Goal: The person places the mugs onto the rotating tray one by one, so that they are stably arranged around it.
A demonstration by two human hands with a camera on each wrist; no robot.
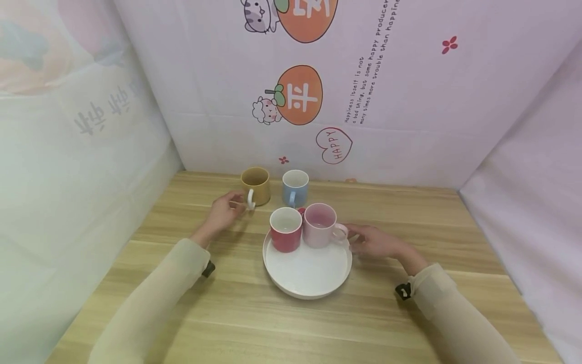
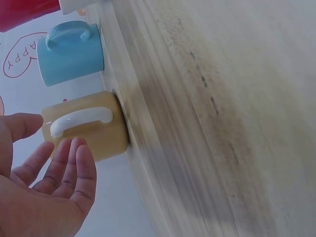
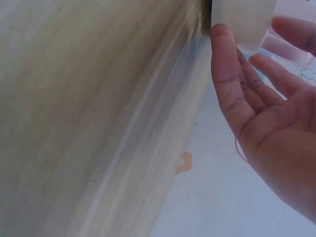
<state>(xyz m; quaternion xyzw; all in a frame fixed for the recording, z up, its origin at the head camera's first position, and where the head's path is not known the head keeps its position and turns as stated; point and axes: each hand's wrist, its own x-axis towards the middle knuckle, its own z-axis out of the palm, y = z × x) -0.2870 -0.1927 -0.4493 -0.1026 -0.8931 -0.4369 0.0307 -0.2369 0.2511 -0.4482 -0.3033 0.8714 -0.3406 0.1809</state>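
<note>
A mustard-yellow mug [image 1: 256, 188] with a white handle [image 2: 81, 120] stands upright at the back left of the table. My left hand [image 1: 226, 210] is just left of it, with thumb and fingers spread loosely near the handle and nothing held. On a round white tray [image 1: 309, 275] stand a red mug [image 1: 286, 237] with a white inside and a pink mug [image 1: 317, 231], side by side at its back. At the tray's right edge, my right hand [image 1: 374, 241] has its fingertips close to the rim and the pink mug's handle; its fingers are extended.
A light blue mug [image 1: 295, 188] stands behind the tray, right of the yellow mug, its handle toward me. Printed white cloth [image 1: 391, 151] hangs along the back edge of the wooden table [image 1: 236, 303], and more cloth closes off both sides.
</note>
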